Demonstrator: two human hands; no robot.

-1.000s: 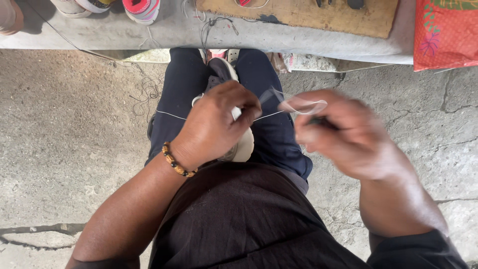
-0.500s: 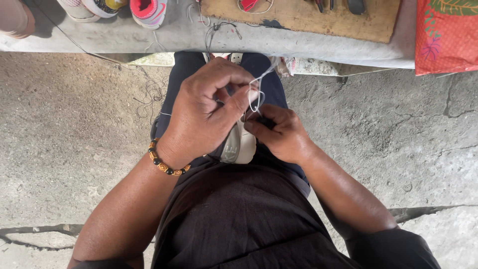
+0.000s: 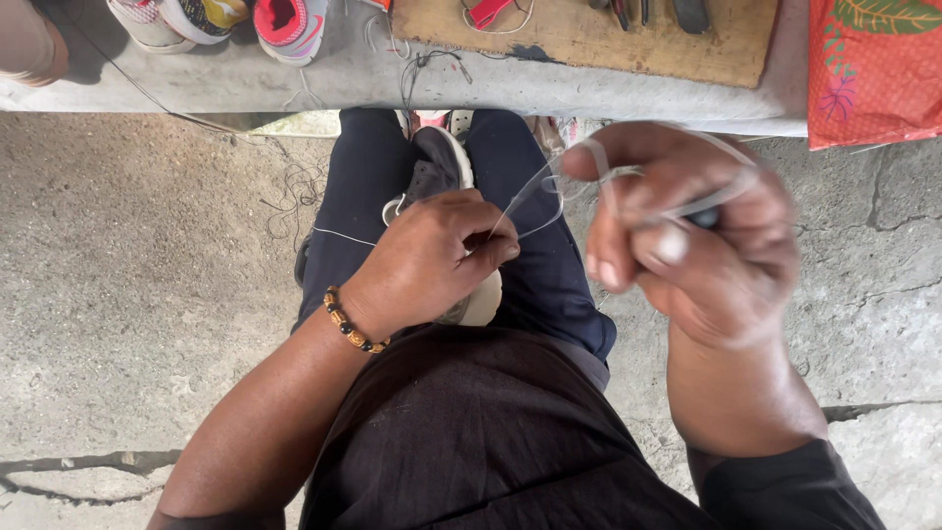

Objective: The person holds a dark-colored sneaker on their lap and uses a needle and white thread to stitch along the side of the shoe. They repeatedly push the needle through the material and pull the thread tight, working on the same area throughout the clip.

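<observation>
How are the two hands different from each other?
The left hand is low on the lap, pressing down on the grey shoe; the right hand is raised off to the side, away from it. The left hand looks sharp, while the right hand is blurred. The left wrist wears a beaded bracelet; the right wrist is bare. Both hands pinch the same pale thread, which runs between them.

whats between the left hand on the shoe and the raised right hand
In the head view, pale thread spans the gap from the left hand, which presses the grey shoe, to the right hand. Behind it: dark trouser leg.
</observation>
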